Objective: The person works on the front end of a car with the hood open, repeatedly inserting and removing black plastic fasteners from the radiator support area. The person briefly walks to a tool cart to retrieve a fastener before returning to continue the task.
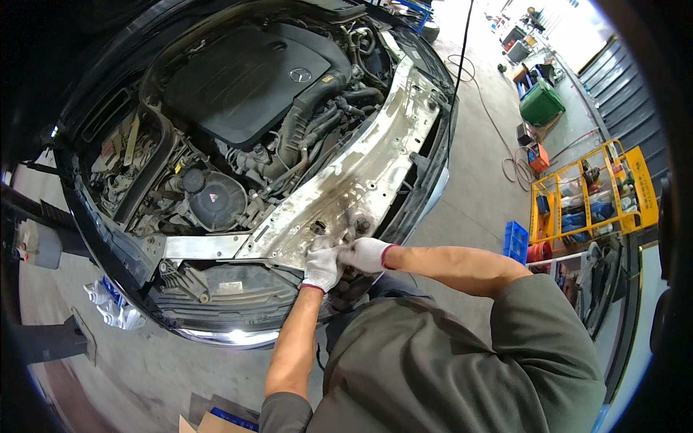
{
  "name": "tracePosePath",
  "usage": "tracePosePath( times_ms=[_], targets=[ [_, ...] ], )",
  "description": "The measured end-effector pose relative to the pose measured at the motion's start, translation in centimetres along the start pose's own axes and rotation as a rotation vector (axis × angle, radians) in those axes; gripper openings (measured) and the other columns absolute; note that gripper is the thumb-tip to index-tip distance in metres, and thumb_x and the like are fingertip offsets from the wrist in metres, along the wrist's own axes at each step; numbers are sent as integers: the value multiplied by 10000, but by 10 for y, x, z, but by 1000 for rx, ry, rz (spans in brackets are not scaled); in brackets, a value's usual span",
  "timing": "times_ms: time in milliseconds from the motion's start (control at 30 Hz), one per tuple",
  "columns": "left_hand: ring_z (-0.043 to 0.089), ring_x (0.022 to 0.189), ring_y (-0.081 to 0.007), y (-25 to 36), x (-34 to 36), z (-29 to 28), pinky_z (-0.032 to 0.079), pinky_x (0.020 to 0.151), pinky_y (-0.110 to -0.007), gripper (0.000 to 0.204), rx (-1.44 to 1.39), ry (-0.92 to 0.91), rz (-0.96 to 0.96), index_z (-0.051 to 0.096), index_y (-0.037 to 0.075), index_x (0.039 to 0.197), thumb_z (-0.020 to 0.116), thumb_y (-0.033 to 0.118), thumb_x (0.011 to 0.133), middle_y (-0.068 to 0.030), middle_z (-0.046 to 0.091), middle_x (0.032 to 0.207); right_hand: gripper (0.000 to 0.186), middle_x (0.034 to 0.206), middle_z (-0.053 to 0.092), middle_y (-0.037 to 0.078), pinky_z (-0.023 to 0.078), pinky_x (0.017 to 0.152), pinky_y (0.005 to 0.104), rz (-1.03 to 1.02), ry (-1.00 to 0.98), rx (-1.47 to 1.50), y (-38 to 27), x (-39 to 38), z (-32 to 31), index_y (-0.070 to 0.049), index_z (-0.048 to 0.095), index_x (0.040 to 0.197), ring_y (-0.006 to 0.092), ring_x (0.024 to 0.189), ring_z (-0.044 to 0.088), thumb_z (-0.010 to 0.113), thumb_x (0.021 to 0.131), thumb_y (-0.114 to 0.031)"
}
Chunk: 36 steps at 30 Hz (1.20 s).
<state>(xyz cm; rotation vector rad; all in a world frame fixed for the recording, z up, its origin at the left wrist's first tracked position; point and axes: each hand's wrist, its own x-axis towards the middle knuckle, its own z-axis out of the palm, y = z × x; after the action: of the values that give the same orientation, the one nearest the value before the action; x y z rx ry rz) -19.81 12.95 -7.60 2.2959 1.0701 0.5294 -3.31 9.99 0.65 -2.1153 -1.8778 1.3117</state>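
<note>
Both of my hands wear white knit gloves with red cuffs at the pale metal front panel of a car with its hood up. My left hand is closed at the panel's lower edge, by a dark hole. My right hand is just beside it, fingers curled toward my left hand, below a round dark fitting. What either hand grips is hidden. Beyond lie a black engine cover and a round black housing. Under my hands runs the dark bumper area.
At right stand a yellow rack cart holding assorted items, a blue crate, a green bin and an orange box. A hose lies on the floor. At left are a dark lift arm and a bagged part. Cardboard is at bottom.
</note>
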Motion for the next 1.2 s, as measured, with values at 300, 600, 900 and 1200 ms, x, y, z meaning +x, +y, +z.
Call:
tracePosePath(
  times_ms=[300, 600, 900, 1200],
  targets=[
    [541, 1174, -376, -7, -2, 9, 472, 976, -498, 292, 14, 48, 101, 726, 111, 1041, 747, 152, 753, -148, 603, 1167, 437, 719, 660, 166, 567, 672, 442, 371, -156, 447, -18, -11, -20, -12, 700, 902, 273, 704, 696, 582, 941, -431],
    [573, 1106, -368, -9, 1, 8, 483, 957, -448, 280, -102, 37, 101, 769, 122, 1051, 670, 239, 817, -153, 639, 1066, 233, 891, 731, 149, 575, 641, 470, -367, 223, -819, -5, -23, 9, -6, 679, 1016, 333, 763, 734, 569, 881, -161],
    [597, 998, -332, 6, 4, 1, 492, 927, -445, 198, -86, 128, 100, 798, 166, 874, 796, 309, 736, -122, 663, 930, 330, 819, 709, 133, 566, 694, 399, 94, 180, 622, 44, -28, -23, -1, 695, 1072, 255, 729, 698, 609, 921, -282],
    [595, 1063, -267, -5, 10, 1, 458, 990, -422, 178, 98, 27, 465, 798, 186, 947, 696, 297, 852, -84, 707, 964, 307, 911, 699, 85, 523, 610, 316, 186, 194, 1308, 96, -24, -31, -7, 708, 1095, 176, 749, 652, 541, 839, 23]
  ],
)
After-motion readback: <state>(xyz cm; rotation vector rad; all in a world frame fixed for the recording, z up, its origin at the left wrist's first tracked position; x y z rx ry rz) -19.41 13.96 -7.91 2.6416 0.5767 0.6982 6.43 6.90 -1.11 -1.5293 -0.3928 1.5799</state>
